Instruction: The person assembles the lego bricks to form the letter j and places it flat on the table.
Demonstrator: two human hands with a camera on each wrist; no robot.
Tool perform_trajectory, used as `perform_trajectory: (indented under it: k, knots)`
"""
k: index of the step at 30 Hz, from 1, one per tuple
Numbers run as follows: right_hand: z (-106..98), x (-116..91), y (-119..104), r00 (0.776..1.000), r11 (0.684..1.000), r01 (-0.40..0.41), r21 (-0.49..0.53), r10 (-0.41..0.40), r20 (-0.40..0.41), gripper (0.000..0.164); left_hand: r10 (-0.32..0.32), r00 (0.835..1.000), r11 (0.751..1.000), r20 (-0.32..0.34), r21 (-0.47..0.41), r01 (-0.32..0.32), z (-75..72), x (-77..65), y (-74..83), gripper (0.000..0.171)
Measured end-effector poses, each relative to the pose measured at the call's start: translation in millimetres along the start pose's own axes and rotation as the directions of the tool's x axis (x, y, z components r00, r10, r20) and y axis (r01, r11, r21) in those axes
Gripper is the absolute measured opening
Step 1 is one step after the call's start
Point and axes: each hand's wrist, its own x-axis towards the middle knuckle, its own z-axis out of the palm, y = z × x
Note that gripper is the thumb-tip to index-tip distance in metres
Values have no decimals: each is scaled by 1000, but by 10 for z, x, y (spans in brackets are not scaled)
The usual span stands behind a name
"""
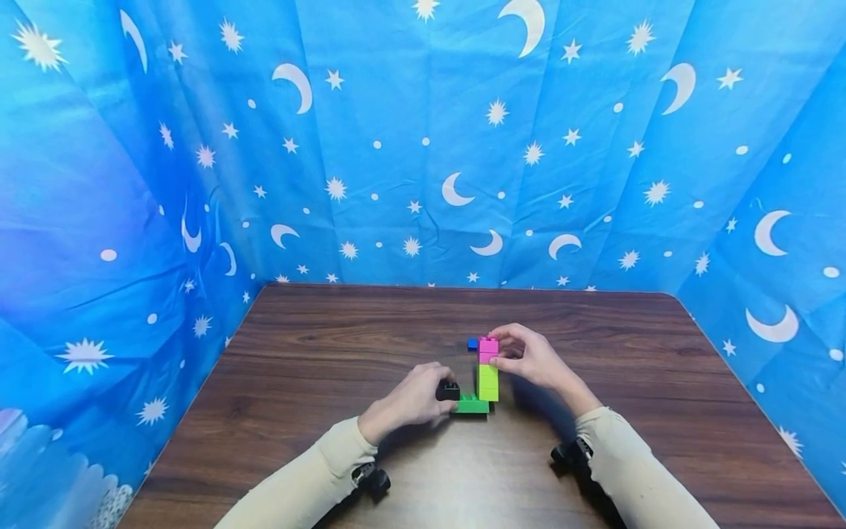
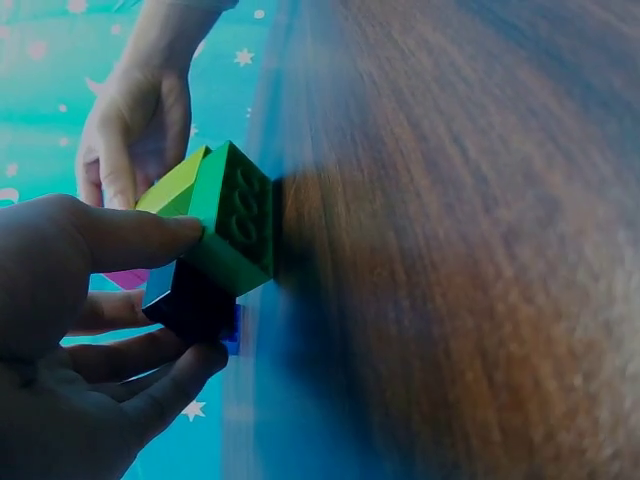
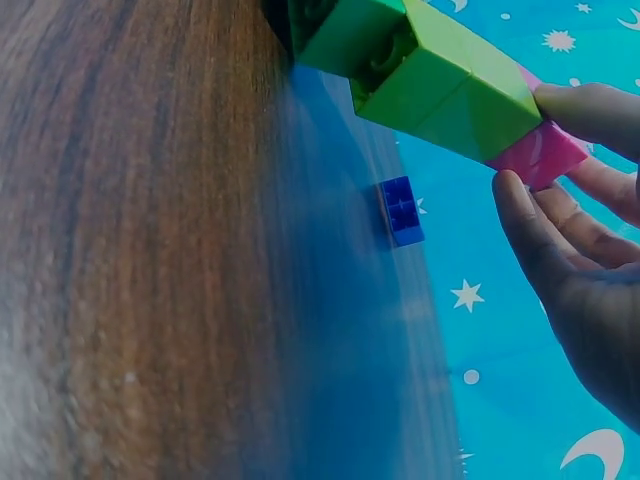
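My left hand (image 1: 411,394) grips the left end of a joined set of toy building bricks. Its thumb presses a green brick (image 2: 228,215) while the fingers curl round a black brick (image 2: 192,305) that sits on the green one's left end. From the green brick's right end rises a column of lime bricks (image 1: 488,383), topped with pink (image 1: 487,356). At the column's top my right hand (image 1: 538,360) pinches the pink part between thumb and fingers. In the right wrist view, hollow undersides of the green and lime bricks show, tilted above the table.
A single blue brick (image 3: 402,211) stands on the wood-grain table (image 1: 330,330) behind the column. Blue cloth (image 1: 396,169) with moons and stars hangs along the table's back and sides. Each wrist wears a small black camera.
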Motion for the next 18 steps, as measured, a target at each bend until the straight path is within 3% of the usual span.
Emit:
perform_trajectory:
  k: [4, 11, 18]
  knots:
    - [7, 13, 63, 1000, 1000, -18, 4, 18, 13, 41, 5, 1000, 1000, 21, 1, -5, -15, -17, 29, 37]
    - [45, 69, 410, 993, 993, -94, -65, 98, 59, 41, 26, 999, 1000, 48, -8, -25, -25, -29, 34, 33]
    - [58, 110, 526, 983, 988, -122, -91, 133, 128, 39, 45, 996, 999, 79, 7, -45, -31, -37, 20, 24]
